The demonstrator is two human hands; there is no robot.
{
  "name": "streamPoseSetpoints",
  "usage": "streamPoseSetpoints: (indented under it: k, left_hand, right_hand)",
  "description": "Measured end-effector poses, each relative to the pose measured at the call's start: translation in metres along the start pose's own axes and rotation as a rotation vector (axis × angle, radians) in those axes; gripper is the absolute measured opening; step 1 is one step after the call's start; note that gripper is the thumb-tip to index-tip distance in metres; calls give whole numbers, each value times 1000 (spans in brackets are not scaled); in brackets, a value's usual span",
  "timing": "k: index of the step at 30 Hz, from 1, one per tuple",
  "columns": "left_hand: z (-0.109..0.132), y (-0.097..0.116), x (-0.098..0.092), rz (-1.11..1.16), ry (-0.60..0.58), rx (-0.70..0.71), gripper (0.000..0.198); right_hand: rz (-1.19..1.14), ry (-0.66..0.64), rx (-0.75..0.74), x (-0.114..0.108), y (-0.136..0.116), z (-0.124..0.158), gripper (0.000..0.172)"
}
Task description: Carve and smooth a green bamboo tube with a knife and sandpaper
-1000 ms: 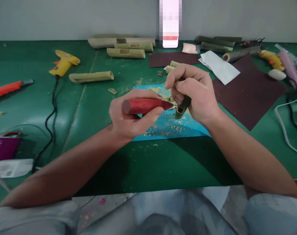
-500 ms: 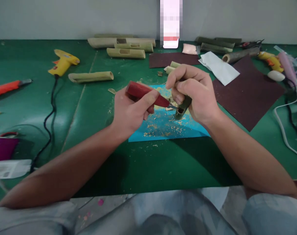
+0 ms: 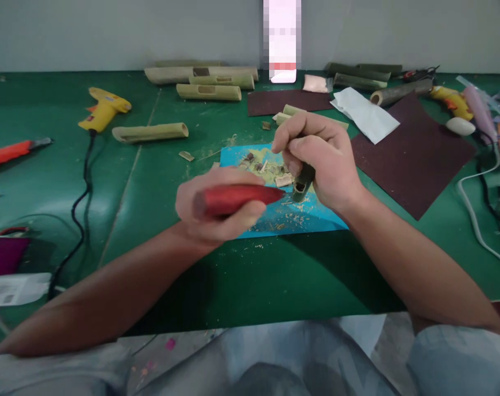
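Observation:
My left hand (image 3: 216,212) is wrapped round the red handle of a carving knife (image 3: 241,198), which lies nearly level with its tip pointing right. The tip meets the open end of a short dark green bamboo piece (image 3: 302,184). My right hand (image 3: 319,159) is closed round that bamboo piece and holds it tilted over a blue mat (image 3: 316,217). Pale shavings and small chips lie scattered on the mat under both hands.
Cut bamboo tubes (image 3: 150,132) lie at the back and left of the green table (image 3: 274,280). A yellow glue gun (image 3: 103,110) with a black cord and an orange cutter (image 3: 10,153) sit at the left. Dark sandpaper sheets (image 3: 415,159), white paper (image 3: 365,115) and cables lie at the right.
My left hand dropped and swung the red knife from a raised slant back to nearly level. The right hand and bamboo piece barely moved.

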State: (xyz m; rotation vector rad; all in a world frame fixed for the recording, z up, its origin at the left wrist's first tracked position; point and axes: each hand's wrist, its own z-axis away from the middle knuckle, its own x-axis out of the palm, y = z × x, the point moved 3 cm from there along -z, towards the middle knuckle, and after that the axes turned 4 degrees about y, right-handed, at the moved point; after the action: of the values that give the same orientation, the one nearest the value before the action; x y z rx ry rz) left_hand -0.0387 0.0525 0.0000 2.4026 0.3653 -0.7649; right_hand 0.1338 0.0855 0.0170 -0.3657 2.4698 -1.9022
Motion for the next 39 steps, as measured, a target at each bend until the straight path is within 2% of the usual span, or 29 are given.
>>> streamPoseSetpoints:
  k: [2,3,7,12,16,23,28,30,33,35,39]
  left_hand:
    - [1,8,-4,-52,89,135,31]
    - [2,11,-3,-70,80,211,34]
    - [5,17,10,-160,-101,419,34]
    - [3,29,14,-303,-94,534,24]
    - [2,36,18,-406,-74,512,16]
    - [7,30,28,-423,-85,370,24]
    - [8,14,28,-183,-137,259,32]
    - [7,9,23,-85,-114,223,33]
    - [7,9,17,-50,-73,221,30]
    - [7,10,16,-95,-92,216,26]
    - [9,11,19,-189,-116,243,28]
  right_hand:
    - [-6,6,-26,1,-1,1,15]
    - [-19,14,-41,1,-1,2,15]
    - [-57,48,-58,0,-2,3,17]
    - [-42,42,-52,-1,-1,3,17]
    - [22,68,-28,-2,-2,5,16]
    - [3,97,-56,-1,-4,4,19]
    - [59,123,-37,-5,-4,3,21]
    - [59,147,-23,-7,-3,4,21]
    - [-3,131,-67,-8,-3,4,23]
    - [-28,117,-78,-8,-3,4,23]
    - [33,149,-25,-10,-2,4,18]
